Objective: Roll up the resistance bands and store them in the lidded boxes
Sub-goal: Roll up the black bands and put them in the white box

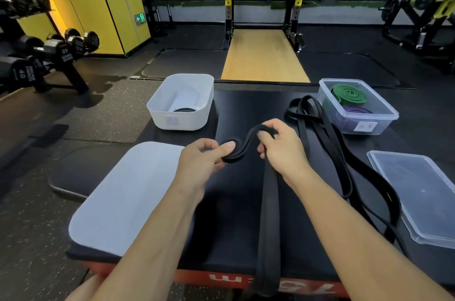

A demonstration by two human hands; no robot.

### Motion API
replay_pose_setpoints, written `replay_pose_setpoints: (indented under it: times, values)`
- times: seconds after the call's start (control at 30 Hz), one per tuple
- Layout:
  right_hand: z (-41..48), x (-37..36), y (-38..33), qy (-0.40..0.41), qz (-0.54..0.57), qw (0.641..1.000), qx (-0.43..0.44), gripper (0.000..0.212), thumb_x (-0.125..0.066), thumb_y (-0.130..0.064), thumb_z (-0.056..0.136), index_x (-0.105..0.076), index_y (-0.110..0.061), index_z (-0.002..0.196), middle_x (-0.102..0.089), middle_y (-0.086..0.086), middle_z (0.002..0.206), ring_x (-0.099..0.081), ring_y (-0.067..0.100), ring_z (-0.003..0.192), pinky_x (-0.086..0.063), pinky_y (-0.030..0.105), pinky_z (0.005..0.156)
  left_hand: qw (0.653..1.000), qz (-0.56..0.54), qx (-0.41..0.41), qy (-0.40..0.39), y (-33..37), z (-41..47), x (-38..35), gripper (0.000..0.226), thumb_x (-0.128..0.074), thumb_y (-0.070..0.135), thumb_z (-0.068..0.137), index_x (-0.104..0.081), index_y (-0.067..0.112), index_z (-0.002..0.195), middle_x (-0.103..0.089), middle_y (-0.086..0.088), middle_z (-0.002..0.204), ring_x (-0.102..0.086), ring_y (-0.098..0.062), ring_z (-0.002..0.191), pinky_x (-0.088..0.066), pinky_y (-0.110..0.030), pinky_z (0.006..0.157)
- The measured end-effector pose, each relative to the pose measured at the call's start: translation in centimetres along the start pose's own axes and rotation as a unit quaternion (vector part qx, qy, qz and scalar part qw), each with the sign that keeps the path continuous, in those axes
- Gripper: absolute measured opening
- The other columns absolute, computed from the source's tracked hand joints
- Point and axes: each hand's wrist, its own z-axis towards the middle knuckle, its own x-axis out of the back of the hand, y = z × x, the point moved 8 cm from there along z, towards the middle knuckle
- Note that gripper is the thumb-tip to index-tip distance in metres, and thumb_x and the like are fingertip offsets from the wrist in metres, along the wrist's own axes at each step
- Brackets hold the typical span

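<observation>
Pinching the coil (232,151) of the band (270,202) with the left hand (199,161), gripping the slack with the right hand (283,147); probably best winding tight, keeping edges aligned.

Black band (246,145) coil pinched in left hand (199,160), right hand (280,148) gripping loop.

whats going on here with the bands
A person is rolling a black band: the left hand pinches the coil while the right hand holds the strap arched beside it. A rolled green band and purple band sit in the clear box, a black roll in the white box. The white lid and clear lid lie off. Loose black bands lie beside the clear box.
</observation>
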Motion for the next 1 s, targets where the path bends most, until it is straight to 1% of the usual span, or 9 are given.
replay_pose_setpoints:
  times: [0.1, 0.2, 0.33, 0.4, 0.5, 0.6, 0.7, 0.8, 1.0]
  values:
    - [2.5, 0.1, -2.1, 0.013, -0.024, 0.999, 0.044, 0.013, -0.064, -0.027, 0.096, -0.075, -0.033, 0.094, -0.072, -0.007, 0.074, -0.069, 0.018, 0.076, -0.058, 0.042, 0.075, 1.000, -0.009, -0.023, 0.010, 0.5, -0.1, -0.5, 0.033, -0.088, 0.023, 0.082, -0.057, 0.016, 0.078, -0.062, -0.002, 0.080, -0.064, -0.011, 0.067, -0.061, -0.031, 0.085]
    - [4.7, -1.0, -4.1, -0.041, -0.049, 0.996, 0.065, 0.017, -0.068, -0.022, 0.095, -0.078, -0.036, 0.095, -0.075, -0.014, 0.091, -0.069, 0.012, 0.088, -0.056, 0.036, 0.082, 0.999, -0.015, -0.040, 0.025, 0.9, 0.2, -1.0, 0.031, -0.087, 0.022, 0.084, -0.057, 0.015, 0.080, -0.060, 0.000, 0.073, -0.065, -0.013, 0.068, -0.061, -0.031, 0.083]
    - [4.4, -3.3, -3.4, -0.135, -0.091, 0.986, 0.026, 0.041, -0.046, -0.003, 0.095, -0.080, -0.025, 0.105, -0.063, -0.016, 0.074, -0.055, 0.006, 0.064, -0.044, 0.023, 0.057, 0.998, 0.031, -0.053, 0.001, -0.5, 0.1, -2.2, 0.031, -0.087, 0.020, 0.085, -0.057, 0.013, 0.084, -0.061, 0.001, 0.064, -0.063, -0.016, 0.069, -0.058, -0.036, 0.077]
    - [3.7, -3.5, -1.5, -0.163, -0.096, 0.981, -0.034, 0.043, -0.039, -0.012, 0.097, -0.080, -0.023, 0.104, -0.065, -0.007, 0.086, -0.054, 0.014, 0.069, -0.042, 0.029, 0.061, 0.998, 0.037, -0.045, -0.025, -1.8, -0.3, -2.8, 0.028, -0.085, 0.019, 0.086, -0.057, 0.013, 0.085, -0.061, 0.002, 0.064, -0.064, -0.014, 0.068, -0.057, -0.030, 0.071]
    - [2.8, -4.2, 0.8, -0.207, -0.066, 0.973, -0.078, 0.039, -0.040, -0.029, 0.103, -0.079, -0.026, 0.108, -0.068, -0.004, 0.114, -0.061, 0.015, 0.097, -0.046, 0.031, 0.079, 0.997, 0.053, -0.031, -0.042, -3.2, -0.2, -3.3, 0.027, -0.081, 0.023, 0.091, -0.055, 0.016, 0.088, -0.067, -0.009, 0.075, -0.071, -0.024, 0.081, -0.059, -0.032, 0.075]
    - [2.9, -4.4, 1.7, -0.210, -0.044, 0.976, -0.033, 0.034, -0.045, -0.026, 0.106, -0.075, -0.026, 0.122, -0.068, -0.012, 0.123, -0.061, 0.005, 0.113, -0.048, 0.021, 0.086, 0.997, 0.046, -0.007, -0.060, -3.6, -0.1, -4.1, 0.025, -0.067, 0.031, 0.101, -0.047, 0.019, 0.093, -0.067, -0.024, 0.109, -0.077, -0.031, 0.097, -0.062, -0.035, 0.079]
    - [3.0, -4.1, 2.8, -0.180, 0.036, 0.982, -0.039, 0.031, -0.048, -0.025, 0.107, -0.074, -0.030, 0.124, -0.070, -0.015, 0.109, -0.062, 0.002, 0.095, -0.049, 0.023, 0.076, 0.998, 0.005, 0.024, -0.060, -3.7, -0.6, -5.1, 0.016, -0.048, 0.029, 0.111, -0.040, 0.017, 0.104, -0.067, -0.017, 0.119, -0.079, -0.024, 0.092, -0.064, -0.037, 0.079]
    - [2.9, -4.3, 3.2, -0.134, 0.114, 0.984, -0.039, 0.013, -0.061, -0.020, 0.102, -0.072, -0.026, 0.108, -0.062, -0.003, 0.080, -0.056, 0.011, 0.066, -0.052, 0.030, 0.063, 0.999, -0.040, 0.029, -0.012, -3.4, -0.4, -5.0, 0.006, -0.038, 0.025, 0.113, -0.042, 0.021, 0.110, -0.066, -0.015, 0.117, -0.076, -0.021, 0.086, -0.064, -0.035, 0.074]
    - [2.9, -4.2, 2.6, -0.111, 0.129, 0.985, -0.020, 0.011, -0.078, -0.024, 0.091, -0.070, -0.019, 0.085, -0.064, -0.004, 0.071, -0.060, 0.007, 0.064, -0.050, 0.026, 0.064, 1.000, 0.000, -0.010, -0.029, -3.3, -0.7, -5.6, 0.018, -0.047, 0.041, 0.110, -0.041, 0.023, 0.110, -0.067, -0.009, 0.113, -0.072, -0.015, 0.084, -0.061, -0.029, 0.073]
